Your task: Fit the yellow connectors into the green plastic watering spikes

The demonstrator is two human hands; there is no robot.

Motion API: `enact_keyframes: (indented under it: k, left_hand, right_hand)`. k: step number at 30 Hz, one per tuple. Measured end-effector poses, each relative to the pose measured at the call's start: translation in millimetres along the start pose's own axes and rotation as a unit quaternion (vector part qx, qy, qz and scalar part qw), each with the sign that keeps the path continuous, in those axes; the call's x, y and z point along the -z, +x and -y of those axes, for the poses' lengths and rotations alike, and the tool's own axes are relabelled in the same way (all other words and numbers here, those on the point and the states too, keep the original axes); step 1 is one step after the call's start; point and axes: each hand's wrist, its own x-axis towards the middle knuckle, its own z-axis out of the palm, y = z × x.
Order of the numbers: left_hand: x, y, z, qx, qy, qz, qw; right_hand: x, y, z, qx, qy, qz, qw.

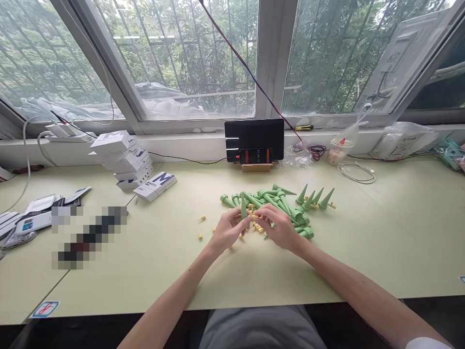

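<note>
My left hand (225,231) is closed round a green plastic cone-shaped spike (243,205), its tip pointing up. Close against it, my right hand (279,229) pinches a small yellow plastic fitting (253,216) at the spike's lower end. Whether the two parts are joined is hidden by my fingers. Behind and beside my right hand lies a heap of green spikes (286,202) with ridged caps. Loose yellow fittings (258,228) lie between my hands, and a few more (200,236) are scattered to the left. Several spikes with yellow fittings (317,198) stand point-up behind the heap's right side.
A phone (256,155) leans on a black panel (254,131) at the back. White boxes (125,157) are stacked at left, with a single box (156,186) beside them. A white cable (356,173) and a bagged cup (340,148) sit at back right.
</note>
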Motion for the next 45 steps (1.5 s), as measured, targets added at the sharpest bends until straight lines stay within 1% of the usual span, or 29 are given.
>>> enact_keyframes:
  k: [4,16,25,34,45]
  left_hand:
    - [-0.3,-0.3,-0.5,-0.001,0.012,-0.001,1.000]
    - [1.4,-1.5,6.5,-0.010,0.033,0.013,0.999]
    - [1.6,-0.2,8.0,-0.004,0.034,0.026,0.999]
    - [1.9,-0.9,8.2,0.002,0.031,0.018,0.999]
    - [2.0,-0.7,6.0,-0.001,0.036,0.021,0.999]
  right_hand:
    - [0.2,0.2,0.9,-0.019,-0.005,0.011,1.000]
    - [0.9,-0.3,1.1,-0.021,-0.038,0.009,0.999]
    - [0.1,1.3,-0.1,-0.024,-0.051,0.024,0.998]
    - [-0.2,0.2,-1.0,-0.038,-0.044,0.040,0.998]
    - [0.9,-0.1,0.8,-0.052,-0.038,0.054,0.997]
